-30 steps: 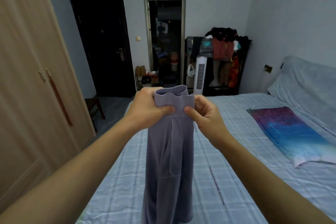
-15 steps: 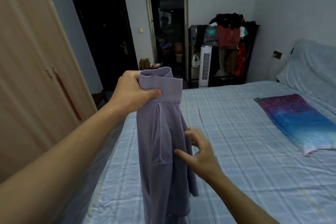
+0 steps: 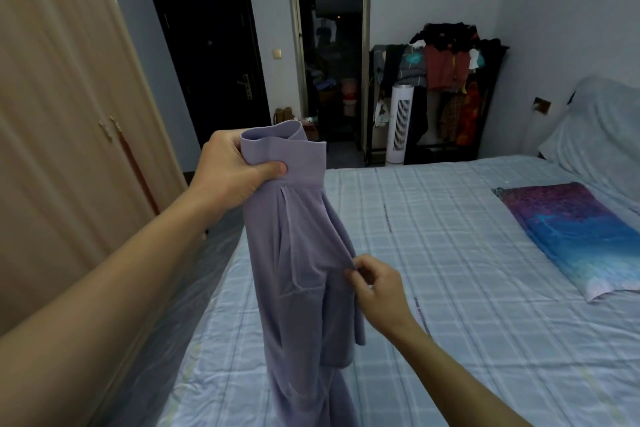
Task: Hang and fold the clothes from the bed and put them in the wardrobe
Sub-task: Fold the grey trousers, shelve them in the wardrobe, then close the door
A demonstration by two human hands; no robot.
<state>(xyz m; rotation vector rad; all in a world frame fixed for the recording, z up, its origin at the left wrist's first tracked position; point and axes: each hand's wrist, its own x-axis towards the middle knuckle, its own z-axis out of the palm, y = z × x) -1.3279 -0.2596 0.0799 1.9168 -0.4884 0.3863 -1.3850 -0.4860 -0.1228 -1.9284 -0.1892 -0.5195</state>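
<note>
On my far left I see the wardrobe (image 3: pixel 59 107) with its doors closed, and just right of it my left hand (image 3: pixel 232 173) grips the bunched waistband of the lilac trousers (image 3: pixel 304 274), thumb pressed on the front, holding them up so they hang over the near edge of the bed (image 3: pixel 450 253). Further right, my right hand (image 3: pixel 379 291) pinches a fold of the trousers partway down their side, while a purple-and-blue folded cloth (image 3: pixel 575 236) lies on the bed near the pillow (image 3: pixel 602 128).
</note>
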